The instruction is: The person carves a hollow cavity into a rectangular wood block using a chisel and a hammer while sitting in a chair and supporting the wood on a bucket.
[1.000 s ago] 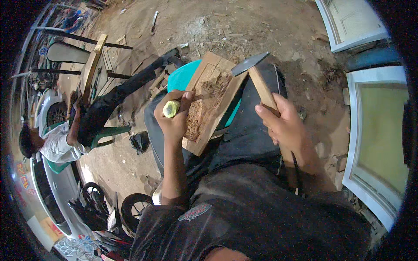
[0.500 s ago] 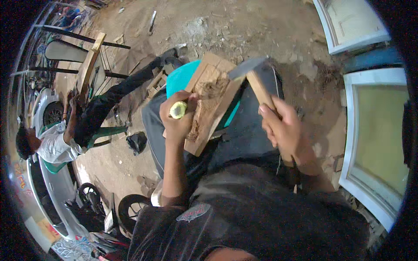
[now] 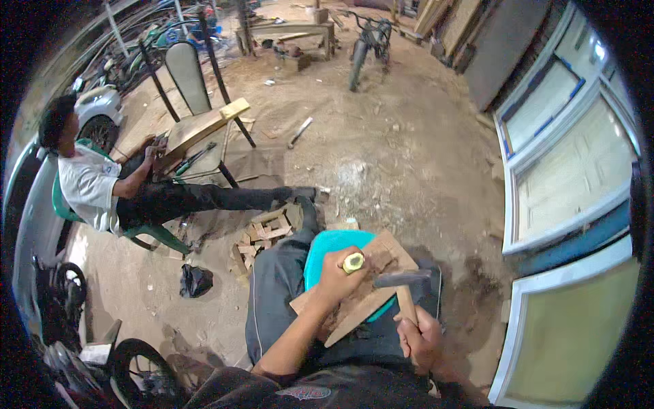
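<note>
My left hand (image 3: 335,281) is closed around a chisel, whose yellow handle end (image 3: 353,262) points up at me. Its blade is hidden below my fist. Under it lies a wooden board (image 3: 397,251) with a recessed, roughly carved middle, slanted across a turquoise plastic seat (image 3: 325,247) between my legs. Dark shavings or carved relief cover part of the board; I cannot tell which. In my right hand (image 3: 420,335) is a hammer, gripped by its pale wooden handle (image 3: 407,305). The dark hammer head (image 3: 403,279) hangs over the board's right side, just right of the chisel handle, apart from it.
At left a seated person (image 3: 92,180) handles a wooden plank (image 3: 197,133) laid on a metal-framed chair (image 3: 187,76). Wood offcuts (image 3: 262,235) and a black plastic bag (image 3: 195,280) lie on the ground. White-framed panels (image 3: 507,341) line the right; a bicycle (image 3: 371,48) stands far off.
The view has tilted up, showing more of the yard ahead. The hammer head has come closer to the chisel handle. Both hands keep their grips.
</note>
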A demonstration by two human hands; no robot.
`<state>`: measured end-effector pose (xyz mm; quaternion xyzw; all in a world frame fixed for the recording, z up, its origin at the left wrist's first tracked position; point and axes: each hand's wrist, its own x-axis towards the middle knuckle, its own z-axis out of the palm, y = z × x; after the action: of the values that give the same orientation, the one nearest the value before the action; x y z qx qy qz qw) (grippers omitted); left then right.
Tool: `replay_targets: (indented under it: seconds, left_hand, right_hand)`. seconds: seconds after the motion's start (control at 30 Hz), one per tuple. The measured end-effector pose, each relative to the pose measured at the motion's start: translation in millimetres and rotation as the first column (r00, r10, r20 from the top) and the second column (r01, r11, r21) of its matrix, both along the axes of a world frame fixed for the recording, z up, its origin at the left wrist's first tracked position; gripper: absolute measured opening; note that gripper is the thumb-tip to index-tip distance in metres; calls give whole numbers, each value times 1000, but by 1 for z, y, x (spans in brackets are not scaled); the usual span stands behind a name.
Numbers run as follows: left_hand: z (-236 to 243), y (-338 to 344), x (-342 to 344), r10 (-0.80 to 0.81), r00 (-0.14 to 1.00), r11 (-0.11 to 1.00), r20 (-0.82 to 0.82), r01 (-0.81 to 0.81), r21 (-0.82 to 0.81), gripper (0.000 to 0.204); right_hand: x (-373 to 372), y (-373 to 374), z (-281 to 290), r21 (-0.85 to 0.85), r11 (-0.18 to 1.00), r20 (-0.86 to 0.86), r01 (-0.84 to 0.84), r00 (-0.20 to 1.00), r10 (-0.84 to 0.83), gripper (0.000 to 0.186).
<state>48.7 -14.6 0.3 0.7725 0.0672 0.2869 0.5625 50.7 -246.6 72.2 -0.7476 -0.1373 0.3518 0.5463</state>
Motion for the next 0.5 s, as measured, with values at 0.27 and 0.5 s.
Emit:
replay_targets:
  seconds: [0.27, 0.5]
  left_hand:
    - [-2, 5, -5, -66, 997, 992, -40, 61, -109, 18]
    - [-7, 6, -3, -122, 991, 960, -47, 106, -259, 18]
  right_hand:
    - [-3, 29, 35, 33, 998, 445, -59, 895, 38, 20]
    - [9, 32, 40, -176, 984, 574, 29, 815, 79, 17]
